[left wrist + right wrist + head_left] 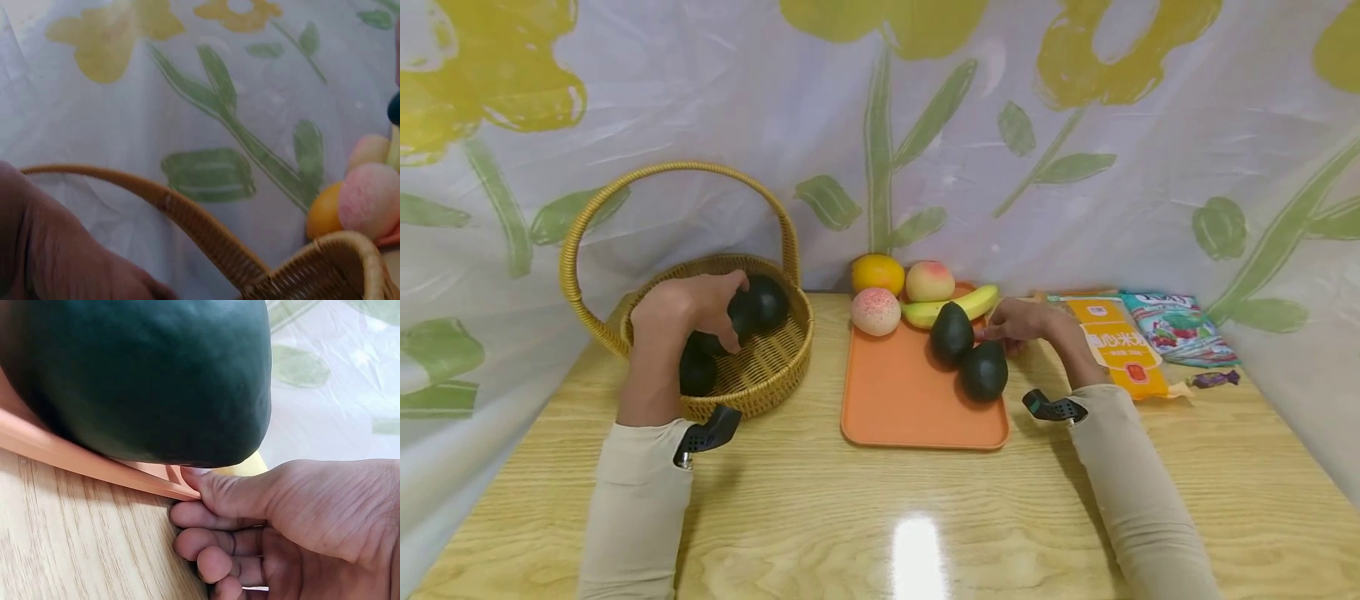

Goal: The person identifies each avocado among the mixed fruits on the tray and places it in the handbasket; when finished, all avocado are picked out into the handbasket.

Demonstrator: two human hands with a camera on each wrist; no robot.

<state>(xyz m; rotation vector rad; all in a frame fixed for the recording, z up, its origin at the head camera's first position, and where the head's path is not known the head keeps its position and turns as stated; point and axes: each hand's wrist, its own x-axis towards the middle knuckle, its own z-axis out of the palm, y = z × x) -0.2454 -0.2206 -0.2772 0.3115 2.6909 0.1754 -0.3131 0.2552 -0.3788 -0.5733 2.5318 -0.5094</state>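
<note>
In the head view, my left hand reaches into a wicker basket with a tall handle. Its thumb and fingers curve round a dark green avocado; other avocados lie in the basket beside it. My right hand is at the right edge of an orange tray. The right wrist view shows its thumb over the tray's rim and the index finger below, pinching it. Close to that thumb is an avocado. Two avocados rest on the tray.
A banana, a speckled pink peach, another peach and an orange fruit sit at the tray's back. Right of my right hand lie an orange snack bag, a teal bag and a purple-wrapped candy.
</note>
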